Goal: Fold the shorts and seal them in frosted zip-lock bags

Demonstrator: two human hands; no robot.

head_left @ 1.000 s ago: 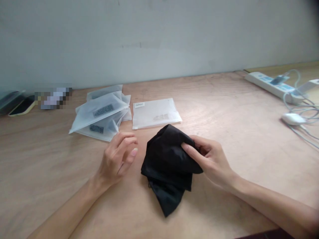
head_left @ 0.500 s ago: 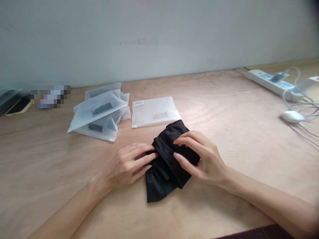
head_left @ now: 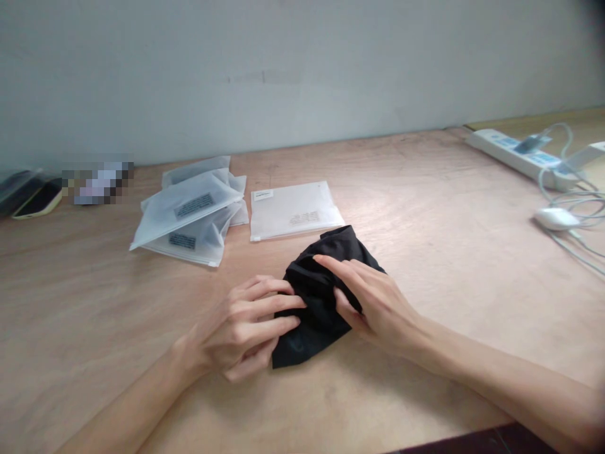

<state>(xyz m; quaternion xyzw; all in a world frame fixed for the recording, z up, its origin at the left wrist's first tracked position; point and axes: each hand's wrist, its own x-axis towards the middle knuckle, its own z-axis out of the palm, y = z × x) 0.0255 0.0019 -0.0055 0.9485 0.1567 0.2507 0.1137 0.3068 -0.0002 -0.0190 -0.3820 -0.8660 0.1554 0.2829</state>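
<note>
A crumpled piece of black fabric (head_left: 312,315), smooth and slightly shiny, lies on the wooden table in front of me. Its exact kind cannot be made out. My left hand (head_left: 250,321) is at its left side, with fingers apart and fingertips resting on the cloth. From the right, my right hand (head_left: 373,293) has the thumb and fingers around a raised fold, the index finger stretched over the top. Just beyond the fabric, a frosted zip bag (head_left: 293,211) with a small white label lies flat, its near right corner close to the cloth.
Several frosted zip bags (head_left: 189,202) with dark printed labels are piled to the left. A phone (head_left: 40,198) and a blurred-out item (head_left: 101,183) lie at the far left. At the right are a white power strip (head_left: 524,157), a white charger (head_left: 556,218) and looped cables.
The fold under my right hand has been lifted and bunched, and the cloth has changed shape. My right index finger now reaches further left. My left fingers have moved slightly further over the fabric.
</note>
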